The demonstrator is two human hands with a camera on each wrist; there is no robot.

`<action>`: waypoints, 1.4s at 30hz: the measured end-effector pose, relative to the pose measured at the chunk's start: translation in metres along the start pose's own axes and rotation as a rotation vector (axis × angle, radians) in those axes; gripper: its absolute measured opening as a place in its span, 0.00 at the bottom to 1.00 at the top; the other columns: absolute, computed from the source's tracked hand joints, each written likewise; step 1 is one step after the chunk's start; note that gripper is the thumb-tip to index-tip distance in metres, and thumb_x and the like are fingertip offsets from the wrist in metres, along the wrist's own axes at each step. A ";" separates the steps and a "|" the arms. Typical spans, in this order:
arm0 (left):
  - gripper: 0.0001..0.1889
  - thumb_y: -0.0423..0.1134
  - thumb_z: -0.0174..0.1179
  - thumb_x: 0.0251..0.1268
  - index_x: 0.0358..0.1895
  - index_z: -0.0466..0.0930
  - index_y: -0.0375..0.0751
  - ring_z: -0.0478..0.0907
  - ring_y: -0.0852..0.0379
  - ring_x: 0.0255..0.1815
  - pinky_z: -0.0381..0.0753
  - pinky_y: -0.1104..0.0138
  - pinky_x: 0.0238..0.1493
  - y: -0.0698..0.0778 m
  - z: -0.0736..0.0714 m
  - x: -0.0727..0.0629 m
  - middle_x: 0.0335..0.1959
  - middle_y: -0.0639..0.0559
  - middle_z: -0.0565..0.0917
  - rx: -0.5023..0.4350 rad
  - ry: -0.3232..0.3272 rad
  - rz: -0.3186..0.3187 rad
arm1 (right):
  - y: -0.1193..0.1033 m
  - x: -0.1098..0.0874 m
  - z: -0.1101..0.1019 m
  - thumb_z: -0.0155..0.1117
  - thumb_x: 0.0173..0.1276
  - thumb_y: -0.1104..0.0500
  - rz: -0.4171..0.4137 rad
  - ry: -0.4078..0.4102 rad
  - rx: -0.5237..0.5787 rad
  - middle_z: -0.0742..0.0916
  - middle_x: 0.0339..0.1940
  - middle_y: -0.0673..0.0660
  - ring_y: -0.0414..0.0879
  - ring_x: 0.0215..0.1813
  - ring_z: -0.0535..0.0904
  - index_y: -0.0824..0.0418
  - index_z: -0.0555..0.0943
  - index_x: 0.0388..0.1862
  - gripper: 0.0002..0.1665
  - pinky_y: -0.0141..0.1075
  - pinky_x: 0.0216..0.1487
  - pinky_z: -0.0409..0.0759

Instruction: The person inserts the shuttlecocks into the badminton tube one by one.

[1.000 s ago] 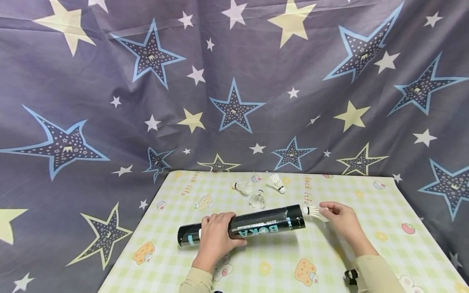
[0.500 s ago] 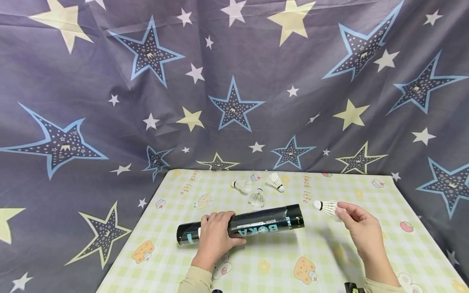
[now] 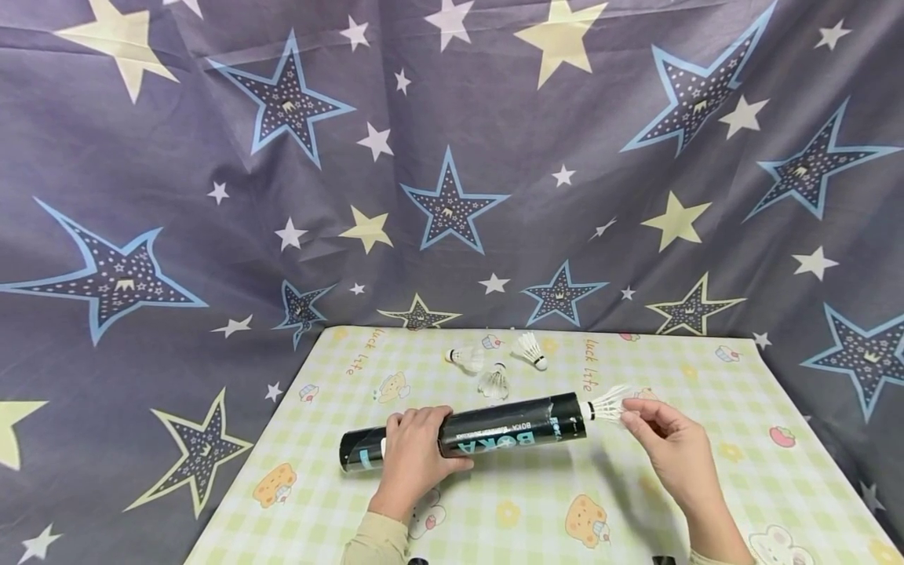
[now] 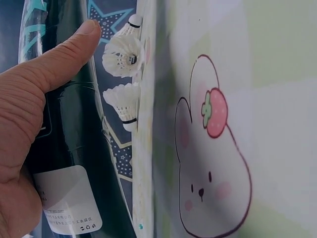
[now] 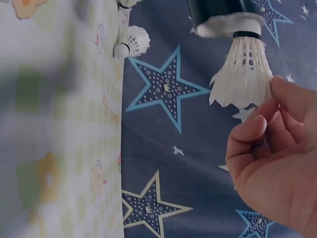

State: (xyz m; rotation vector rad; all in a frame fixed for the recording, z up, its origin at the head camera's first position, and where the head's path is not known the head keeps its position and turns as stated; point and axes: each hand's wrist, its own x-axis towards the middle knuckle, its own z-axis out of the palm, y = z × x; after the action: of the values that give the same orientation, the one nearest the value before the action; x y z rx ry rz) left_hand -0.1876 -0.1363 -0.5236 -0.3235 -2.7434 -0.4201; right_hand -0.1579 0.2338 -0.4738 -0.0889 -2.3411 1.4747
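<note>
- The right hand [image 3: 674, 447] pinches a white feathered shuttlecock with a black band [image 3: 609, 404] by its skirt's rim, at the right mouth of a glossy black cylindrical tube [image 3: 512, 428].
- The left hand [image 3: 417, 463] grips the tube, left of its middle.
- One tube; four shuttlecocks: one held, three loose white feathered shuttlecocks [image 3: 494, 382] beyond the tube.
- The held cork points left, toward the tube; both long axes run roughly left to right.

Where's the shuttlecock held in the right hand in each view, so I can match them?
Head: the held shuttlecock is right of centre, between the black tube and right hand.
Left wrist: not in it; only loose shuttlecocks show.
Right wrist: upper right, at the black tube's mouth.
Shared landmark: black tube, lower centre in head, left in left wrist, top in right wrist.
</note>
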 end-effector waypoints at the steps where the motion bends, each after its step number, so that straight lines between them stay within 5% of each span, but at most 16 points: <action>1: 0.49 0.68 0.87 0.31 0.64 0.83 0.53 0.82 0.46 0.54 0.71 0.46 0.61 0.000 0.000 0.000 0.55 0.51 0.90 0.004 0.002 0.003 | 0.000 -0.001 0.002 0.73 0.75 0.59 -0.006 -0.020 -0.002 0.90 0.40 0.37 0.28 0.37 0.83 0.63 0.91 0.51 0.11 0.23 0.37 0.82; 9: 0.49 0.69 0.87 0.30 0.63 0.84 0.54 0.83 0.47 0.53 0.73 0.48 0.60 0.004 0.000 0.003 0.54 0.52 0.91 0.023 0.023 0.039 | -0.001 -0.008 0.023 0.71 0.76 0.62 -0.035 -0.140 0.090 0.94 0.42 0.50 0.30 0.38 0.85 0.62 0.90 0.51 0.09 0.26 0.38 0.83; 15: 0.49 0.70 0.86 0.30 0.62 0.84 0.54 0.83 0.48 0.52 0.73 0.49 0.58 0.004 -0.001 0.006 0.54 0.53 0.91 0.038 0.033 0.056 | -0.002 -0.013 0.030 0.67 0.79 0.62 0.017 -0.185 0.196 0.93 0.38 0.43 0.31 0.38 0.84 0.65 0.87 0.54 0.11 0.27 0.38 0.83; 25: 0.48 0.69 0.87 0.29 0.62 0.84 0.54 0.83 0.48 0.52 0.73 0.48 0.58 0.003 -0.002 0.006 0.54 0.53 0.91 0.053 0.037 0.056 | -0.004 -0.017 0.034 0.75 0.72 0.62 0.054 -0.183 0.235 0.91 0.37 0.47 0.36 0.37 0.84 0.66 0.85 0.56 0.16 0.27 0.40 0.83; 42: 0.49 0.70 0.86 0.30 0.63 0.84 0.54 0.83 0.47 0.54 0.73 0.47 0.61 0.007 0.002 0.000 0.55 0.52 0.91 0.029 0.023 0.039 | -0.003 -0.020 0.041 0.81 0.64 0.64 0.082 -0.097 0.150 0.83 0.31 0.45 0.36 0.34 0.77 0.65 0.85 0.48 0.17 0.27 0.35 0.79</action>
State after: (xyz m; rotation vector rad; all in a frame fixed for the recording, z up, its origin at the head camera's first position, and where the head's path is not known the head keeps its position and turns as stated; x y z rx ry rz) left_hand -0.1867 -0.1295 -0.5236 -0.3615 -2.7137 -0.3717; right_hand -0.1525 0.1927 -0.4926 -0.0771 -2.3175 1.7249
